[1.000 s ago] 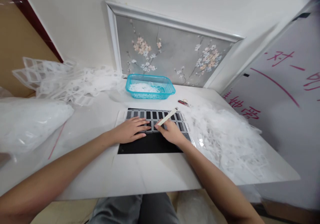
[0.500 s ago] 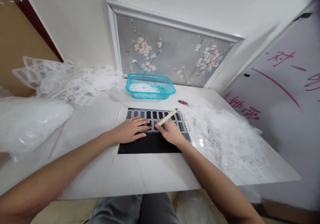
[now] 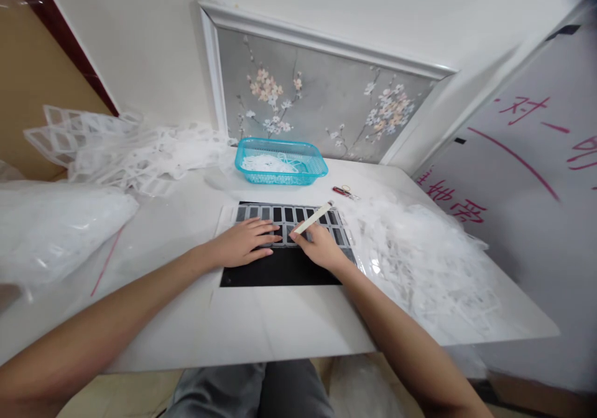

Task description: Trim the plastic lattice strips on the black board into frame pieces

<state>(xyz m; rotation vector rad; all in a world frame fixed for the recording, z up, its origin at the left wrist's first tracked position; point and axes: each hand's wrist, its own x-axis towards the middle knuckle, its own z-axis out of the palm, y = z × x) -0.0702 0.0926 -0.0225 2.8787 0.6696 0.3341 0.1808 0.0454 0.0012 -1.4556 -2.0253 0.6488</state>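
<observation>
1. Fingers (image 3: 267,226) of the left hand (image 3: 242,244) lay flat and spread on a gridded sheet (image 3: 289,213), pressing it down with nothing gripped.
2. Just beside it at 3 o'clock, and not touching it, the right hand (image 3: 319,248) was closed around a white stick (image 3: 313,218). The stick's lower tip met the sheet near the left fingertips, and its upper end slanted toward 2 o'clock.
3. The gridded sheet, pale with rows of dark rectangular cells, covered the far half of a black mat (image 3: 280,274); the mat's near half was bare.
4. The mat lay flat at the middle of the white table (image 3: 280,328).
5. At 12 o'clock from the mat stood a turquoise basket (image 3: 321,168) holding white scraps. At 1 o'clock lay a small red-handled tool (image 3: 344,191), too small to tell its kind.
6. A heap of white cut-out scraps (image 3: 420,256) spread at 3 o'clock, touching the mat's edge. A tangle of white lattice (image 3: 116,150) lay at 10 o'clock and a clear plastic bag (image 3: 51,225) at 9 o'clock.
7. Beyond the table at 12 o'clock a framed flower picture (image 3: 317,107) stood against the wall, and a board with red writing (image 3: 527,157) stood at 2 o'clock.
</observation>
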